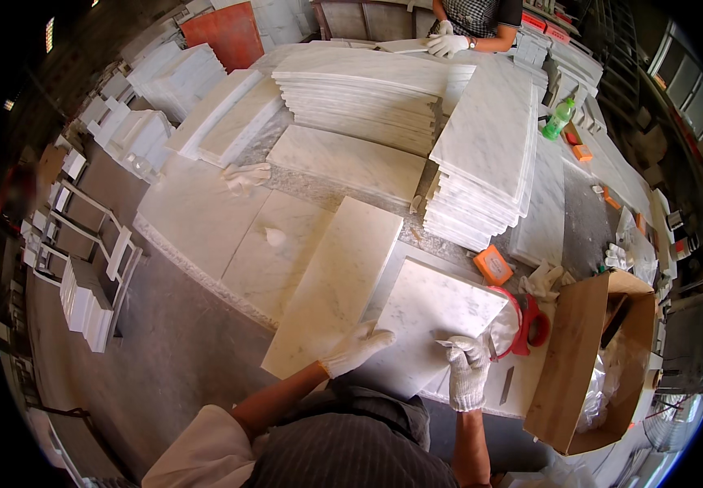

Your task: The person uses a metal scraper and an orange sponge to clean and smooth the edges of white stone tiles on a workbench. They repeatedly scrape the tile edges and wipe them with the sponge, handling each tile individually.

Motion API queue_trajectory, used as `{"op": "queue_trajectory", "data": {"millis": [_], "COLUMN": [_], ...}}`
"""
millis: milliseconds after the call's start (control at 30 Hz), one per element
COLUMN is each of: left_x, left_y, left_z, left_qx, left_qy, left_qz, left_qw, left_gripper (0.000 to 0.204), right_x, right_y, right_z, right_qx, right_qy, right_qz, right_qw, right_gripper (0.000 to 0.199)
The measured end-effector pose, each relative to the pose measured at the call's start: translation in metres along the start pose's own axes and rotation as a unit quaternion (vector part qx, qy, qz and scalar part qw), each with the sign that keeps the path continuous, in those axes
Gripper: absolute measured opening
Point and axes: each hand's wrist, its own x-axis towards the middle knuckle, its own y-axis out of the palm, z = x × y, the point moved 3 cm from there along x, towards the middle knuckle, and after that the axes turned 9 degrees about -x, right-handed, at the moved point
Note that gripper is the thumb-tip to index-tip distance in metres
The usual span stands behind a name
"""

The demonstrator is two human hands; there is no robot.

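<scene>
A pale, grey-veined marble slab [437,305] lies right in front of me. My left hand [357,350], in a white knit glove, rests at its left edge with the fingers stretched out. On the slab's right side is my right hand [467,370], gloved too, its fingers bent inward over the surface; whatever they pinch, if anything, is hidden. To the left, a longer marble slab [335,281] lies at a slant, close to my left hand. Beside my right hand sit a red-rimmed round container [520,321] with whitish contents and a thin grey strip [507,385].
An open cardboard box [575,366] with clear plastic inside stands at the right. Tall stacks of marble slabs [481,146] rise farther back. An orange box [493,264], a crumpled glove [245,176] and a green bottle [559,119] lie around. Across the table, a co-worker's gloved hands [447,42] touch a slab.
</scene>
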Motion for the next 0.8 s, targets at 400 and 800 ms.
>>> {"op": "queue_trajectory", "data": {"millis": [400,800], "left_x": [-0.008,0.069], "left_y": [-0.127,-0.268], "left_z": [-0.032,0.017], "left_qx": [0.065,0.224], "left_qy": [0.241,0.147], "left_qz": [-0.418,-0.523], "left_qw": [0.873,0.809], "left_gripper": [0.026,0.043], "right_x": [-0.004,-0.002], "right_y": [0.006,0.004], "right_z": [0.001,0.002], "right_qx": [0.009,0.001], "right_qy": [0.016,0.022], "right_qz": [-0.077,-0.068], "right_qw": [0.997,0.997], "right_gripper": [0.012,0.011]}}
